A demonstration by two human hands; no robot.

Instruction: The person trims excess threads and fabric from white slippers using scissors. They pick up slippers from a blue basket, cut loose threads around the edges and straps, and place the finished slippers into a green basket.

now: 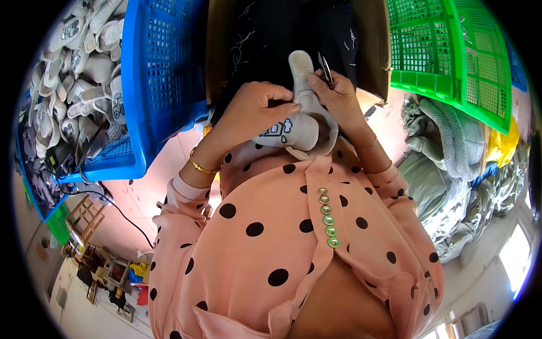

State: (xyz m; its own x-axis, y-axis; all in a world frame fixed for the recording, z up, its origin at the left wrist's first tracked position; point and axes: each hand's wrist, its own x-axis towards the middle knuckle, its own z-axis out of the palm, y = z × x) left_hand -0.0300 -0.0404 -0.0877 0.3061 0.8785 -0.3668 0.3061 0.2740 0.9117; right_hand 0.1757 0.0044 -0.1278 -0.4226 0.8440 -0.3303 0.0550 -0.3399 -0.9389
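Observation:
A pale grey fabric shoe (pixel 305 129) with a dark outlined print is held over my lap, its long rounded strap or heel part pointing away from me. My left hand (pixel 262 107) is closed, with thumb and forefinger pinched together at the shoe's edge. On the other side, my right hand (pixel 339 101) grips small metal thread snips (pixel 324 69), blades pointing up and away. Its thumb also presses against the shoe. Whether a thread lies between my left fingertips is too small to tell. The underside of the shoe is hidden.
At the left, a blue plastic crate (pixel 135 113) stands beside a heap of similar grey shoes (pixel 84 85). Green crates (pixel 460 73) are at the right, above bundled grey fabric (pixel 446 138). A black cable (pixel 121 209) runs across the left side. White threads cling to my dark trousers (pixel 288 28).

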